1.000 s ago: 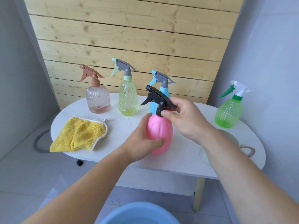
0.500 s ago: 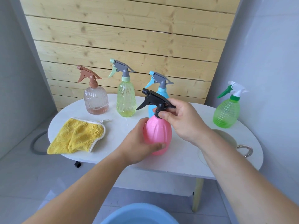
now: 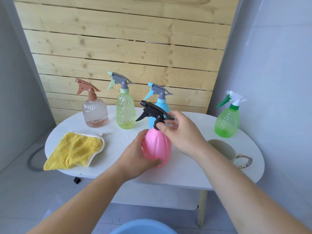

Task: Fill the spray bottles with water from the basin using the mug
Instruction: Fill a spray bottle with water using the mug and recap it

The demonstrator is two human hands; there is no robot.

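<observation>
The left hand (image 3: 135,154) is wrapped round the lower belly of the pink spray bottle (image 3: 157,146), fingers curled under its near side in a full hold. The right hand (image 3: 183,132) comes in from the right, thumb and forefinger pinching the black collar at the neck, just under the black trigger head (image 3: 152,111); its other fingers curl loosely behind. Both forearms reach up from the bottom of the view. The bottle stands upright over the white table (image 3: 185,173), long axis near vertical, nozzle pointing left. Whether its base touches is hidden by the fingers. Just behind the pinch stands the blue bottle (image 3: 164,108), and left of that are the yellow-green bottle (image 3: 125,114) and the brown-topped clear bottle (image 3: 95,114). Left of the holding hand lies a yellow cloth (image 3: 74,149). Beside the right wrist sits the mug (image 3: 225,148), handle to the right, with the green bottle (image 3: 227,123) beyond it. The blue basin (image 3: 143,228) shows below, between the arms
</observation>
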